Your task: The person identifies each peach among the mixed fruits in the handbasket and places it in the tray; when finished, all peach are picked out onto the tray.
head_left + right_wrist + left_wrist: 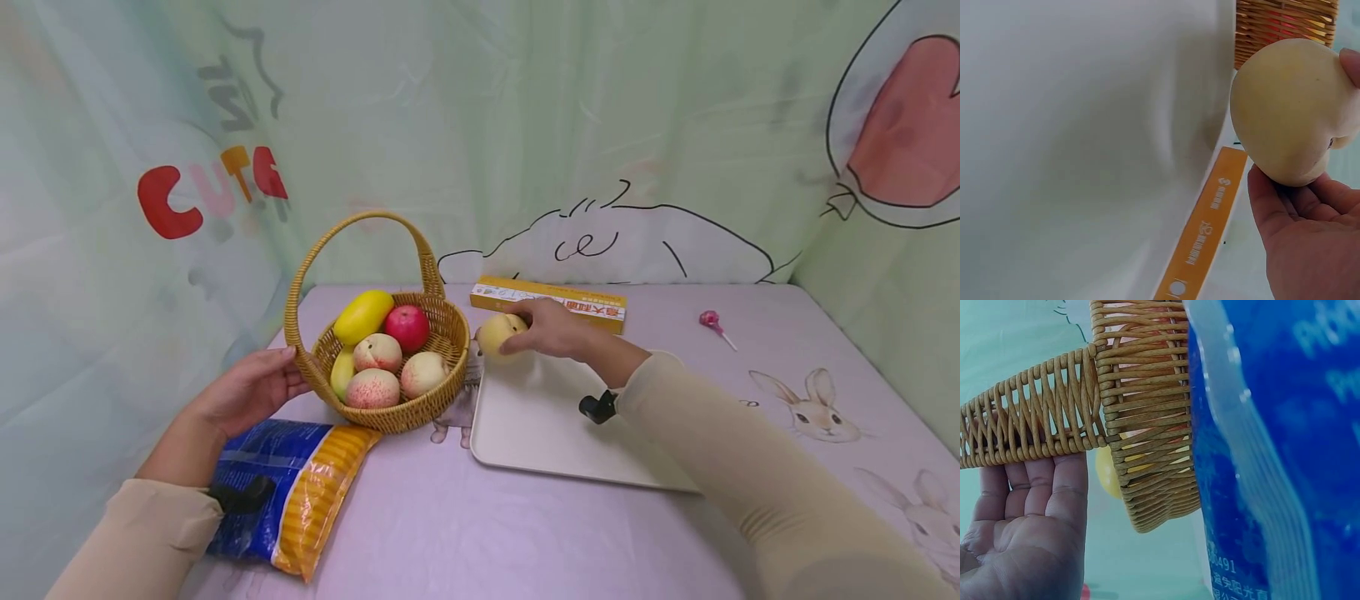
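A yellow-cream peach (501, 335) is gripped between the thumb and fingers of my right hand (551, 329), above the far left corner of a white tray (555, 425). The right wrist view shows the peach (1291, 109) close up. My left hand (251, 387) holds the left side of a wicker basket (420, 410), at the foot of its handle; in the left wrist view its fingertips pass behind the woven handle (1029, 412). Inside the basket lie a yellow mango (364, 317), a red apple (407, 327), a banana-like yellow fruit (342, 372) and several pinkish peaches (372, 389).
A blue and orange plastic bag (300, 492) lies in front of the basket, under my left forearm. Behind the tray is a long orange and white box (551, 302). A pink lollipop (711, 321) lies at the right on the rabbit-print tablecloth (450, 525). Curtains hang around the table.
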The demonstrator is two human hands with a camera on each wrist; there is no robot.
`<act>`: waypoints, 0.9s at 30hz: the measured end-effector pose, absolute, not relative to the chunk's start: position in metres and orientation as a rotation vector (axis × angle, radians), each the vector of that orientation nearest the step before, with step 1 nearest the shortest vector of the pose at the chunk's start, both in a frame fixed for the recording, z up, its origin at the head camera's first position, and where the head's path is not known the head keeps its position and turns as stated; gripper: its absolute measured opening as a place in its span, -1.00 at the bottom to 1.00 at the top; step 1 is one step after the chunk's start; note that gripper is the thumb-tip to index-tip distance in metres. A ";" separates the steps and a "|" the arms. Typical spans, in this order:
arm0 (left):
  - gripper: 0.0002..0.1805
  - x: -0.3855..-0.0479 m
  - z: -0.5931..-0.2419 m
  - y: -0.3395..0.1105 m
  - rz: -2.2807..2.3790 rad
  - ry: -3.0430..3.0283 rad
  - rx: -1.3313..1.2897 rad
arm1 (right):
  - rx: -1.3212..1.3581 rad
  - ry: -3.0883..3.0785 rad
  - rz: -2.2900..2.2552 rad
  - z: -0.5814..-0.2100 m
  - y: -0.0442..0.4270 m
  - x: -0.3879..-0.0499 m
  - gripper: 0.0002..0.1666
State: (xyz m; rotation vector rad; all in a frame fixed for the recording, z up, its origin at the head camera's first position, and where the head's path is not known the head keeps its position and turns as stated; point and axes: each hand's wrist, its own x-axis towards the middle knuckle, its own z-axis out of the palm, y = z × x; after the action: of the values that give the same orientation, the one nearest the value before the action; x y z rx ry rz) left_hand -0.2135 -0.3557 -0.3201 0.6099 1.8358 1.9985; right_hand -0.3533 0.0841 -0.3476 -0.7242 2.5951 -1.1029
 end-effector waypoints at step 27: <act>-0.55 -0.213 -0.319 -0.355 2.011 1.806 0.609 | -0.779 2.639 -1.011 -0.362 0.086 -0.352 -0.37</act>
State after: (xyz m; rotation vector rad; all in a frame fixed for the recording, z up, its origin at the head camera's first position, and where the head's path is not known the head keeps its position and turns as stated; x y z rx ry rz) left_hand -0.2133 -0.3547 -0.3186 0.6090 1.8060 2.0105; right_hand -0.3524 0.0863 -0.3616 -0.7788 2.6390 -1.0110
